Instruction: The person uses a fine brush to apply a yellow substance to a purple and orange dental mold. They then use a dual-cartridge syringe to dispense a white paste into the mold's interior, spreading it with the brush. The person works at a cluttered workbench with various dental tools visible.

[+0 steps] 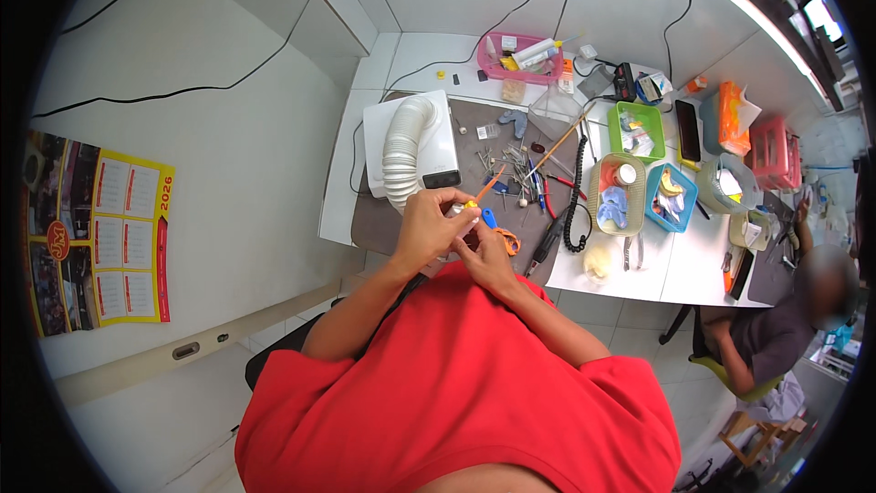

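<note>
The white tabletop carries a dark grey flat mat, presumably to spare its surface, and on it stands a white box-shaped machine with a ribbed white hose arching toward the near side, its mouth likely set close to the hands for suction. Beyond the machine and to its right, a pink plastic basket gathers tubes and small supplies, perhaps parked there to leave the mat free. Well to the machine's right, a beige rectangular plastic basket keeps blue pieces together. On the near right of the machine, the left hand has its thumb and fingertips pressed together, pinching a small yellow-and-white piece, seemingly for fine control. The right hand meets it from the right, fingers curled in, probably to steady; whether it grips anything, I cannot tell. A thin orange stick slants away from the fingertips, right of the machine; whether it is held is unclear.
</note>
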Demonstrator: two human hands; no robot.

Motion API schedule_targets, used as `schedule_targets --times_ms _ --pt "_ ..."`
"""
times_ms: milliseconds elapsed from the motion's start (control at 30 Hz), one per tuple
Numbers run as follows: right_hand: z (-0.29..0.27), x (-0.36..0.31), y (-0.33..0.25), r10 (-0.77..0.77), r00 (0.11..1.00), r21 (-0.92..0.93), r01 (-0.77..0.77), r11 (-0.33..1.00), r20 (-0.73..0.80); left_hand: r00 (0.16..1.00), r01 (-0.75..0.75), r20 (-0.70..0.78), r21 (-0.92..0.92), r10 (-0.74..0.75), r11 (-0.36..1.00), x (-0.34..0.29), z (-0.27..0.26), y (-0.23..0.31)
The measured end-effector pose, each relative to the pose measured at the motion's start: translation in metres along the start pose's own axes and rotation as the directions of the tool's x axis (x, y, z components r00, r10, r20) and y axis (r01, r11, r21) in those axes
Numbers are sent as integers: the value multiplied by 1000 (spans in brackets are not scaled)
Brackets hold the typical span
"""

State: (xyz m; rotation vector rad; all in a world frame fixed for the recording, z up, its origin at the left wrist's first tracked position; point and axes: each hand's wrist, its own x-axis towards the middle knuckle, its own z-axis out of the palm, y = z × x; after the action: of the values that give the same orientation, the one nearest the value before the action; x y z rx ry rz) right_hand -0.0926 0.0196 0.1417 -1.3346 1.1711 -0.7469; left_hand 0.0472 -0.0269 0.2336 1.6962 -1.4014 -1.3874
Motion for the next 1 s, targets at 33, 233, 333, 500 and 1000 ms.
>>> schedule_targets --times_ms 33,233,333,500,1000 --pt "0 4 11 -30 999 49 31 998 -17 999 -32 -42 11 33 999 0 7 -3" --pt "-3 37 92 -12 1000 385 2 923 22 931 -313 -164 107 327 944 6 35 -46" --pt "-17 44 74 -32 990 484 -38 874 135 887 -407 -61 365 458 837 9 24 -92" --pt "-21 50 88 -10 978 283 -51 958 210 941 -324 100 533 322 782 16 26 -108" --pt "-29 72 116 262 956 279 -218 935 -133 921 -254 11 775 388 579 4 54 -143"
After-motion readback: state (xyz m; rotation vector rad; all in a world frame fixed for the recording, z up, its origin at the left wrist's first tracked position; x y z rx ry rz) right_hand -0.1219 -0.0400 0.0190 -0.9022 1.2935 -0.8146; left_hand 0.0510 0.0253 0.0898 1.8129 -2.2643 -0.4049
